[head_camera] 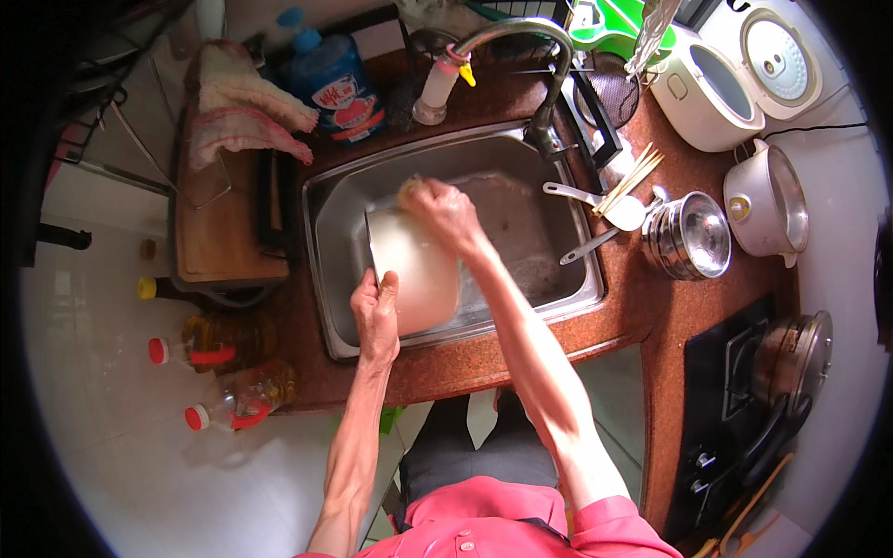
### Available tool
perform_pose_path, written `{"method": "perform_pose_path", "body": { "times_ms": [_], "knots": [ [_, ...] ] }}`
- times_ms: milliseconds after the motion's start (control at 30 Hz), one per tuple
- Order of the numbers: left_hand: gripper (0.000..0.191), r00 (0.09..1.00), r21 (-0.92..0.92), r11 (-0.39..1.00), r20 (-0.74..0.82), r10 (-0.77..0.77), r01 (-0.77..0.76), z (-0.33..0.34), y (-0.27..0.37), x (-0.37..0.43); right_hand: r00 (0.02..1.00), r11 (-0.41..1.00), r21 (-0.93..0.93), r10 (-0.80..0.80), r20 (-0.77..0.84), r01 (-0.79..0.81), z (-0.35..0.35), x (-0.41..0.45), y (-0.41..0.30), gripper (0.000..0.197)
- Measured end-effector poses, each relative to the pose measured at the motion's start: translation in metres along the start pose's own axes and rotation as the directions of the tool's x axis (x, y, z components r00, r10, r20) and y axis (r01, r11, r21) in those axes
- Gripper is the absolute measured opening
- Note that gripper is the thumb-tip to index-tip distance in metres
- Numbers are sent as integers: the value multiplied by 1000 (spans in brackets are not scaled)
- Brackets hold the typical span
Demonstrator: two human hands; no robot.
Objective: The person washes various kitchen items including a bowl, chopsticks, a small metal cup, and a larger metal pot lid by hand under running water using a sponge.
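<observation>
My left hand (377, 314) grips the rim of a cream-coloured pot (422, 279), thumb on its outer wall. The pot is tipped on its side over the stainless steel sink (506, 223), with its rim towards the left, and its inside is hidden from me. At the pot's far edge, my right hand (446, 213) is closed around a yellowish scrubber (413, 192), mostly covered by the fingers. Whether the scrubber touches the pot cannot be made out. Behind the sink arches a metal faucet (520, 26) with a pale spout attachment (437, 87).
Right of the sink lie a white ladle (624, 213), chopsticks (631, 178) and stacked steel bowls (687, 234). Beyond are a rice cooker (708, 97), a white pot (764, 202) and a gas hob (711, 404). Leftward stand a wooden cutting board (223, 237), oil bottles (237, 397) and a blue soap bottle (335, 84).
</observation>
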State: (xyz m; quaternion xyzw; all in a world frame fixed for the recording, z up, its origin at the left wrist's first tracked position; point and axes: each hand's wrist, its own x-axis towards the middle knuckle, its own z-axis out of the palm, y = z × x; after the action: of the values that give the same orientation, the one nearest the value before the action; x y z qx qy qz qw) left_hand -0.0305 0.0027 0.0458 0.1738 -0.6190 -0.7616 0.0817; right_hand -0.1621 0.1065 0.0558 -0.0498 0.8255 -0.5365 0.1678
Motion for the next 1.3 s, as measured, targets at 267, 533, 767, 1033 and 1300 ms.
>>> {"method": "perform_pose_path", "body": {
  "times_ms": [267, 533, 767, 1033, 1300],
  "knots": [
    [25, 996, -95, 994, -71, -59, 52, -27, -9, 28, 767, 743, -484, -609, -201, 463, 79, -102, 27, 41],
    [29, 980, -43, 997, 191, -51, 61, -43, 38, -6, 990, 914, 405, -83, 114, 30, 8, 10, 14, 36],
    [37, 987, -374, 914, 83, -138, 159, -70, 29, -11, 854, 133, 846, 154, 497, -516, 37, -24, 100, 33],
    [37, 978, -530, 841, -98, -186, 107, -44, 9, -8, 933, 388, 899, 203, -297, 202, 5, -83, 49, 27],
    [28, 992, -353, 935, -97, -78, 39, -17, 13, -14, 897, 919, 148, -305, -321, 365, -5, -47, 17, 37]
  ]
}}
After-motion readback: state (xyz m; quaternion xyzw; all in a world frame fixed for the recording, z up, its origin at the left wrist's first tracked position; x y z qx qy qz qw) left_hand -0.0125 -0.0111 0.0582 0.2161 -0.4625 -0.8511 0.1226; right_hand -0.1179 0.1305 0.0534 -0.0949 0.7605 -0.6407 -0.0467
